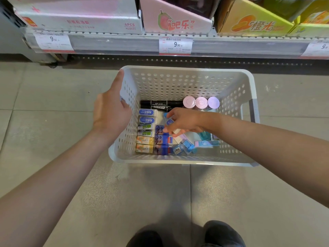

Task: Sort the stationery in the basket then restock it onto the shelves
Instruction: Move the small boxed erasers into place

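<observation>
You are partway through the sorting and have not begun restocking, as far as this view shows; the pale grey perforated plastic basket [187, 81] sits on the tiled floor [53, 97] in front of the shelf, and all the stationery visible is inside it.

Your left hand [111, 111] grips the basket's left rim, thumb along the top edge and fingers curled over the wall, steadying it; your right hand [184, 122] reaches down into the middle of the basket with its fingers curled round a small blue-and-white packet [170, 121], pinching it just above the other items.

The left side looks sorted: the small boxed erasers lie in a neat column, two blue-labelled white erasers [147, 116] at the top, two green-labelled ones [146, 130] below them, two orange-and-yellow ones [144, 144] at the bottom; beside that column stand dark blue illustrated packs [161, 139] in a tidy row; two black marker pens [160, 104] lie along the far wall, with three round pastel-lidded pots [201, 102] lined up next to them.

The right of the basket floor is still a loose heap: translucent blue and teal cases [187, 146] and a flat pink-and-teal box [206, 143] lie tilted and overlapping; those need grouping.

The shelf [114, 44] ahead carries price tags and display cartons; I judge that every item has yet to go onto it, so most of the task remains.
</observation>
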